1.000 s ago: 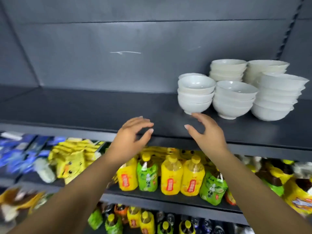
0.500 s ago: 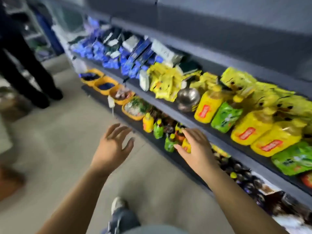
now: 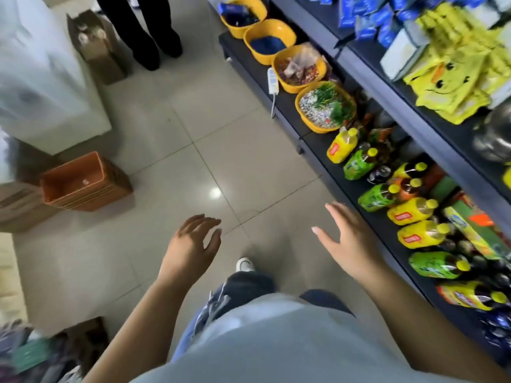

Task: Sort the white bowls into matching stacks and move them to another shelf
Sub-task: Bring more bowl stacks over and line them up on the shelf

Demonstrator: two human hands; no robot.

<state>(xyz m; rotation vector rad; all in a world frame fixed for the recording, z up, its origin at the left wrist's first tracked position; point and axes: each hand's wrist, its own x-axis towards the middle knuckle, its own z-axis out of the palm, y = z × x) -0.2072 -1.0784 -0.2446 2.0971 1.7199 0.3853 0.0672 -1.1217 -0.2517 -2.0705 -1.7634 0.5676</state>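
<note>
1. Pale glazed tile floor (image 3: 193, 139) fills most of the head view. The camera tips steeply down, so the aisle is seen rather than any upper shelf.
2. Left hand (image 3: 190, 241): empty, fingers loosely spread, palm turned inward, above the floor.
3. Right hand (image 3: 348, 239): empty, fingers straight and fanned, near the front edge of the lowest shelf (image 3: 243, 56) but touching nothing.
4. Judgement: both hands are held forward and unloaded, probably free for the next pick or for balance while stepping. A white shoe (image 3: 244, 264) shows between them.
5. White bowls: none in view. No stack is carried, and none stands on the shelving visible here, so their place cannot be told from this view.
6. Four yellow basins (image 3: 325, 106) sit in a row on the lowest shelf with loose goods inside, likely because open basins keep small items from spilling.
7. Drink bottles (image 3: 343, 145) lie and stand grouped nearer the person on the same shelf, yellow and green labels mixed. Yellow packets (image 3: 448, 84) sit one level up.
8. Orange crates (image 3: 85, 181) are nested on the floor at left, presumably to save space.
9. Another person's dark trouser legs (image 3: 143, 29) stand at the far end of the aisle.
10. Judged status: between carries, or looking for a destination shelf.
</note>
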